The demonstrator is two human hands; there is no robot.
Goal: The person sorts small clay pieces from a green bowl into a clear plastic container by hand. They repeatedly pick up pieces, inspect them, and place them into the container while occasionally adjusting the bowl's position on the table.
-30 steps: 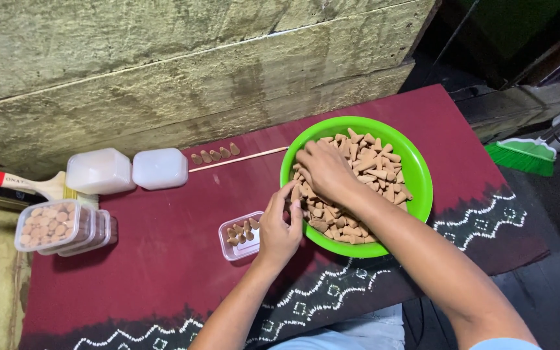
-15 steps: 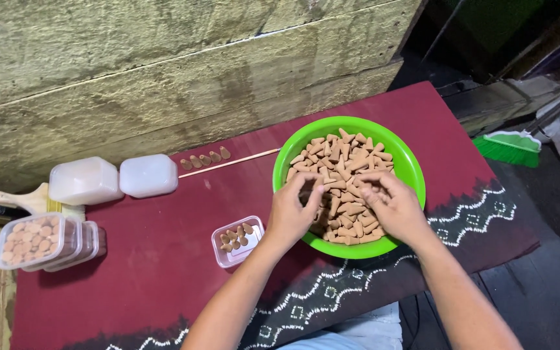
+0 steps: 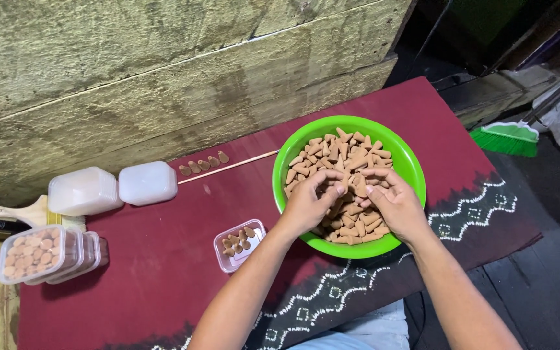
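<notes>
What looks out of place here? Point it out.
Little stands out. A few cones lie loose on the cloth by a thin stick, outside the bowl and tub. Nothing spilled or damaged; both hands are in the bowl.

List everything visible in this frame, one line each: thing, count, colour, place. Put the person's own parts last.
bowl: one, bright green, right of centre on the cloth
cone-shaped pieces: many, tan-brown, heaped in the bowl
small open box: one, clear pinkish, left of the bowl, a few cones inside
row of cones: four, brown, by the wall
thin stick: one, pale, beside that row
lidded tubs: two, white, far left by the wall
filled boxes: stacked, count unclear, clear, left edge
brush: one, red and wood handle, far left
cloth: one, maroon with white pattern, covering the table
broom head: one, green, floor at right
left hand: in the bowl, on the cones
right hand: in the bowl, on the cones
</notes>
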